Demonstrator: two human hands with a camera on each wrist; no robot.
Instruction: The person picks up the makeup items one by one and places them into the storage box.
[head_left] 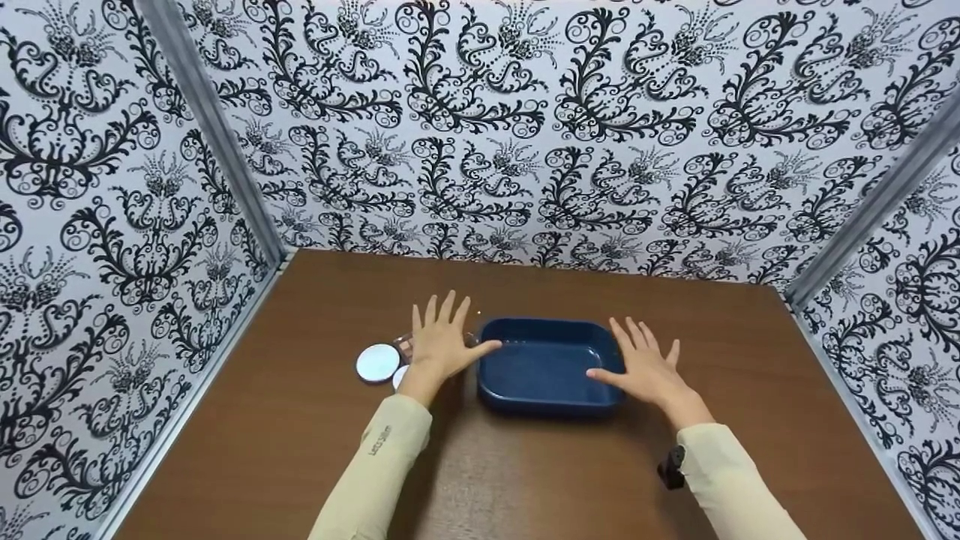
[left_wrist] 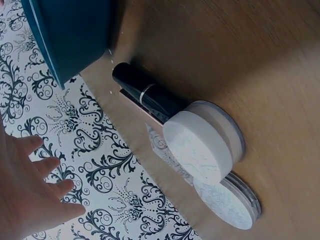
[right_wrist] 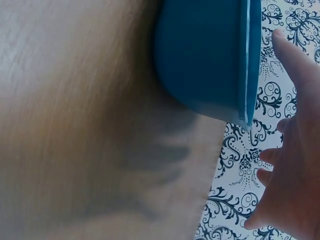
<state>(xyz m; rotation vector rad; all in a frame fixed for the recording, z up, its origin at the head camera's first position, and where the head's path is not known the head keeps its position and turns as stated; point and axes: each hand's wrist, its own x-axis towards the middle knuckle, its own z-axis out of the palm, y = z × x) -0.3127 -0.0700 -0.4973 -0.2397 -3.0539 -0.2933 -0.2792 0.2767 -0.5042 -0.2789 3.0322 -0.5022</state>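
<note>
**Hands spread about the bin, grasping nothing**

The blue bin [head_left: 540,371] sits upright on the bench [head_left: 510,472], mouth up, between our two hands. Our left hand [head_left: 442,345] and right hand [head_left: 649,367] are both released, fingers splayed; in the head view each thumb overlaps the bin, but the wrist views show no contact with it.

We judge the step in hand to be placing both hands about the bin. To do it well, we should match their heights and meet opposite walls with flat, even pressure, so it neither tips nor slides.

Our left side needs more care. Just outside the bin lie a black tube [left_wrist: 150,92], a palette [head_left: 406,346], a white pot [head_left: 377,363] and a second pot [left_wrist: 197,147], which tilts in the left wrist view. We should lower that hand slowly, watching cuff and wrist.

Beyond stands the patterned wall [head_left: 487,172].
</note>
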